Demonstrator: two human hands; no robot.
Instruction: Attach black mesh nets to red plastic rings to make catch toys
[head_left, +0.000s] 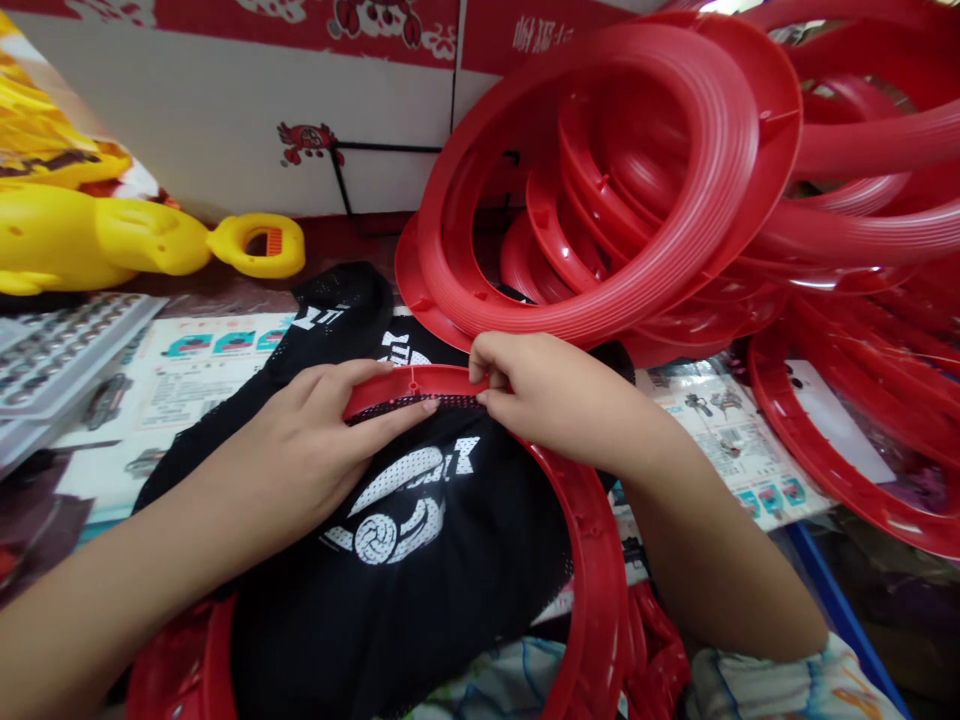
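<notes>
At the front of the table, a red ring (596, 560) lay tilted toward the person's lap, with black cloth (480, 590) spread across its opening. The left hand (322, 425) was clamped on the far rim, fingers over the outside and thumb pressed along the cloth's dotted edge. The right hand (536, 385) had its thumb and forefinger pinched together on that edge, a little further along. The step in hand looked like fitting the cloth's edge along the ring. The next move seemed to call for the left thumb to hold the fitted stretch down while the right fingers worked onward, keeping the cloth even; slack could let the edge slip out. More rings (720, 210) were heaped just beyond, right of a yellow toy (150, 235).
</notes>
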